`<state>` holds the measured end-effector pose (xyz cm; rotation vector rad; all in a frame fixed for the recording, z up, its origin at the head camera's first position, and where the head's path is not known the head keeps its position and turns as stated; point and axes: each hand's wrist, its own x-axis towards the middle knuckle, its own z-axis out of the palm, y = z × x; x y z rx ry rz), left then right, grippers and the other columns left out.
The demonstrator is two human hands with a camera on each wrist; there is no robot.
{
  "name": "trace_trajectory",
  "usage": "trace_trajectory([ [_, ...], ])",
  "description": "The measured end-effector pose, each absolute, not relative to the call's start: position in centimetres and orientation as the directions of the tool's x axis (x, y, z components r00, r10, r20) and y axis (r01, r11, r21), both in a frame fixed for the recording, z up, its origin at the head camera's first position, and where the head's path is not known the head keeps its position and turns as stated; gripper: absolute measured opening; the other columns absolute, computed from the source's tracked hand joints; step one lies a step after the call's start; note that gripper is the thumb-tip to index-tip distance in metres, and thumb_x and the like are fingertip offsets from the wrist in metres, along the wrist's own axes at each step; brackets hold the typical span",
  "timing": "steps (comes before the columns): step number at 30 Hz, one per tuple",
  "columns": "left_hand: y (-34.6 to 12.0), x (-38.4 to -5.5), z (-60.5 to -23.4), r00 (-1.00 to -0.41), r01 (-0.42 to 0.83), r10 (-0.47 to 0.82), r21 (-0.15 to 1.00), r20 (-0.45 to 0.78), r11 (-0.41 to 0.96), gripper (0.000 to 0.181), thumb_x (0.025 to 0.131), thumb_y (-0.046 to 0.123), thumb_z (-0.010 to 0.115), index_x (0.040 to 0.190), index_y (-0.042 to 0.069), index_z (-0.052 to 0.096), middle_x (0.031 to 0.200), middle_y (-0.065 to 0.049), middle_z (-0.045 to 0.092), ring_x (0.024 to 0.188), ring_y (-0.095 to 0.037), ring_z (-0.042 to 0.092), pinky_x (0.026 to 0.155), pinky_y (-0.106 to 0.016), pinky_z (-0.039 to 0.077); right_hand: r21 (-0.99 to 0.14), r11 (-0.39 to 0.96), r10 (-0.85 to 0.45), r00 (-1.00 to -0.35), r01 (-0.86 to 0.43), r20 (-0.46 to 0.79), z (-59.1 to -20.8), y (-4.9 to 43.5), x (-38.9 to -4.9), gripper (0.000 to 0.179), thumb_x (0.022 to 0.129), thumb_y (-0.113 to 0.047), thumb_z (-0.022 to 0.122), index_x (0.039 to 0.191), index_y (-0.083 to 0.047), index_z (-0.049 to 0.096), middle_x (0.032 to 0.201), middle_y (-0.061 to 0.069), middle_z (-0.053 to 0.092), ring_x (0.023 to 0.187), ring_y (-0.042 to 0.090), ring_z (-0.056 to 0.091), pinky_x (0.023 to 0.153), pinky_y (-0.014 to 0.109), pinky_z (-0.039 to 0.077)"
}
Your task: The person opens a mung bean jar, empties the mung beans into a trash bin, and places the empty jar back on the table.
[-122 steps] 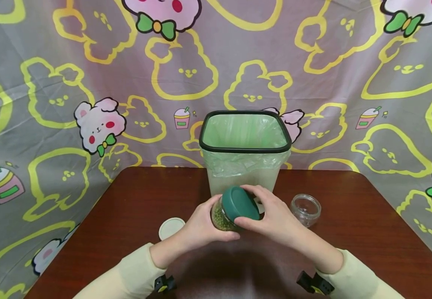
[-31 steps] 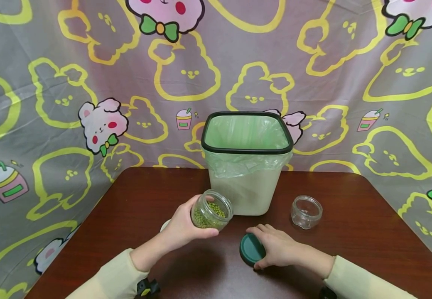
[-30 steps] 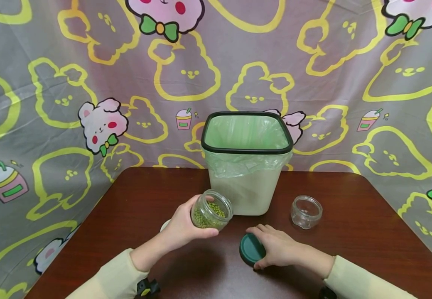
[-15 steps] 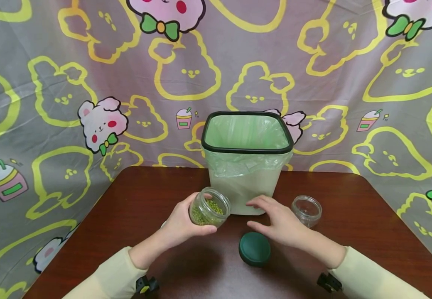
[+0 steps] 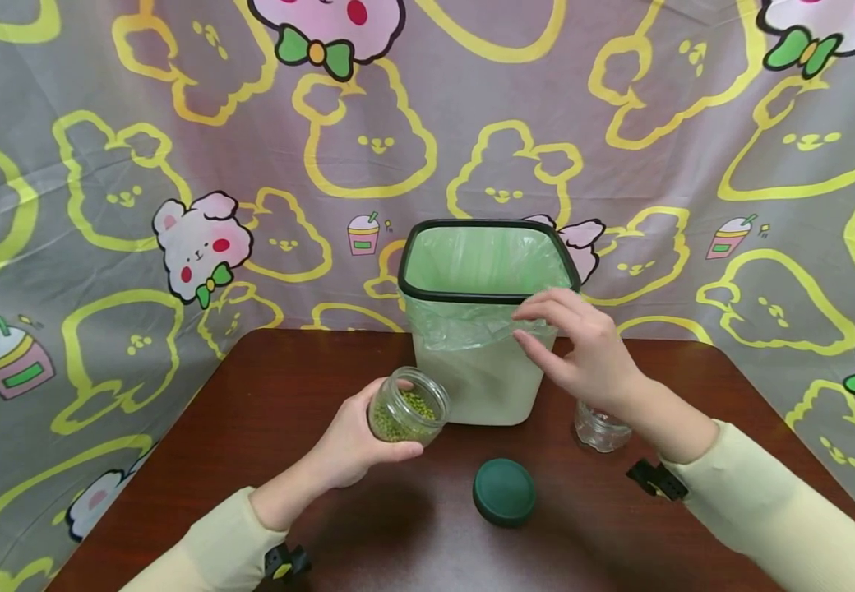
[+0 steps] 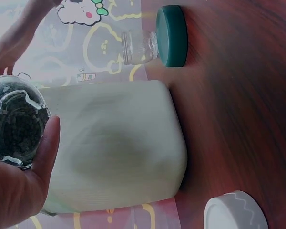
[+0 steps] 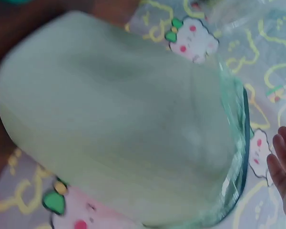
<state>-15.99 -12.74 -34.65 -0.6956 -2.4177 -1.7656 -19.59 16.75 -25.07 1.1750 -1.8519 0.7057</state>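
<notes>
My left hand (image 5: 340, 448) grips an uncapped clear jar (image 5: 396, 421) part-filled with small green beans (image 5: 418, 404), its mouth tilted toward the right. In the left wrist view, the jar's base (image 6: 19, 126) faces the camera, with the thumb along its side. My right hand (image 5: 596, 355) is raised in front of the bin's right rim, fingers loosely bent and holding nothing. A dark green lid (image 5: 504, 492) lies on the table below and between the hands. Behind the right hand and wrist, a second clear jar (image 5: 601, 433) is partly hidden.
A cream waste bin (image 5: 482, 382) with a black rim (image 5: 464, 297) and a green bag (image 5: 457, 327) stands at the back middle of the brown table (image 5: 272, 386). A white lid (image 6: 236, 212) shows in the left wrist view. A patterned curtain (image 5: 368, 99) hangs behind.
Both hands were on the capped jar. The green lid came off, was set on the table and let go. My right hand then rose toward the bin's rim; the left shifted slightly left.
</notes>
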Motion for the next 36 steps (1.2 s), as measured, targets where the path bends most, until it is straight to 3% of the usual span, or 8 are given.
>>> trace_trajectory([
  [6, -13.1, -16.1, -34.6, -0.897, 0.406, 0.301, 0.871, 0.323, 0.276, 0.068, 0.065, 0.013, 0.090, 0.124, 0.007, 0.057, 0.114, -0.007, 0.063, 0.099, -0.022, 0.061, 0.086, -0.034, 0.049, -0.017, 0.560, -0.466, -0.331, -0.828, 0.820, -23.2, 17.2, -22.1, 0.024, 0.085, -0.015, 0.073, 0.104, -0.002, 0.067, 0.099, 0.010, 0.063, 0.092, 0.026, 0.057, 0.076, 0.039, 0.047],
  [13, -13.8, -16.3, -34.4, -0.897, 0.426, 0.290, 0.831, 0.334, 0.359, 0.067, 0.066, 0.020, 0.090, 0.124, 0.009, 0.058, 0.113, -0.004, 0.064, 0.100, -0.020, 0.060, 0.087, -0.038, 0.048, -0.044, 0.708, -0.477, -0.523, -0.705, 0.706, -24.0, 17.7, -24.4, 0.023, 0.088, -0.030, 0.071, 0.098, -0.010, 0.068, 0.092, 0.004, 0.066, 0.085, 0.021, 0.062, 0.068, 0.042, 0.049],
  [15, -14.1, -16.3, -34.3, -0.897, 0.427, 0.285, 0.825, 0.337, 0.370, 0.066, 0.067, 0.021, 0.090, 0.124, 0.008, 0.058, 0.114, -0.004, 0.064, 0.100, -0.020, 0.060, 0.086, -0.038, 0.048, -0.022, 0.737, -0.483, -0.549, -0.676, 0.682, -24.3, 17.7, -24.8, 0.025, 0.087, -0.037, 0.071, 0.093, -0.013, 0.068, 0.088, 0.000, 0.067, 0.080, 0.019, 0.063, 0.064, 0.041, 0.049],
  [18, -14.5, -16.5, -33.9, -0.900, 0.426, 0.275, 0.820, 0.339, 0.383, 0.066, 0.067, 0.020, 0.090, 0.124, 0.008, 0.058, 0.113, -0.004, 0.064, 0.099, -0.020, 0.060, 0.085, -0.039, 0.048, 0.051, 0.749, -0.500, -0.513, -0.660, 0.698, -24.8, 17.8, -25.3, 0.038, 0.087, -0.052, 0.065, 0.083, -0.014, 0.067, 0.071, -0.002, 0.064, 0.063, 0.017, 0.060, 0.050, 0.037, 0.045],
  [22, -15.2, -17.0, -33.3, -0.898, 0.434, 0.260, 0.804, 0.354, 0.406, 0.066, 0.067, 0.019, 0.090, 0.124, 0.007, 0.058, 0.112, -0.005, 0.064, 0.099, -0.021, 0.059, 0.084, -0.041, 0.048, 0.154, 0.737, -0.506, -0.386, -0.658, 0.771, -25.2, 17.7, -25.9, 0.063, 0.089, -0.071, 0.045, 0.062, -0.014, 0.051, 0.046, -0.005, 0.039, 0.039, 0.013, 0.039, 0.035, 0.033, 0.027],
  [25, -15.8, -17.3, -32.7, -0.896, 0.441, 0.248, 0.791, 0.367, 0.423, 0.065, 0.068, 0.019, 0.089, 0.124, 0.007, 0.058, 0.113, -0.006, 0.064, 0.099, -0.021, 0.059, 0.084, -0.041, 0.048, 0.192, 0.727, -0.497, -0.313, -0.659, 0.809, -25.4, 17.6, -26.4, 0.068, 0.090, -0.074, 0.035, 0.055, -0.016, 0.036, 0.044, -0.007, 0.023, 0.036, 0.010, 0.025, 0.034, 0.032, 0.019],
  [28, -16.4, -17.7, -31.8, -0.896, 0.443, 0.234, 0.778, 0.376, 0.446, 0.064, 0.069, 0.019, 0.088, 0.124, 0.007, 0.058, 0.112, -0.006, 0.064, 0.099, -0.021, 0.059, 0.084, -0.041, 0.047, 0.206, 0.720, -0.486, -0.270, -0.662, 0.831, -25.6, 17.3, -26.7, 0.067, 0.090, -0.073, 0.037, 0.054, -0.017, 0.032, 0.044, -0.007, 0.021, 0.036, 0.009, 0.021, 0.034, 0.031, 0.017],
  [36, -17.9, -18.4, -29.5, -0.902, 0.430, 0.211, 0.760, 0.376, 0.487, 0.062, 0.072, 0.018, 0.086, 0.126, 0.007, 0.058, 0.112, -0.007, 0.064, 0.099, -0.019, 0.057, 0.085, -0.037, 0.046, 0.212, 0.714, -0.481, -0.247, -0.667, 0.841, -25.9, 16.8, -26.9, 0.068, 0.090, -0.072, 0.039, 0.052, -0.017, 0.027, 0.044, -0.006, 0.020, 0.036, 0.009, 0.018, 0.035, 0.031, 0.015],
])
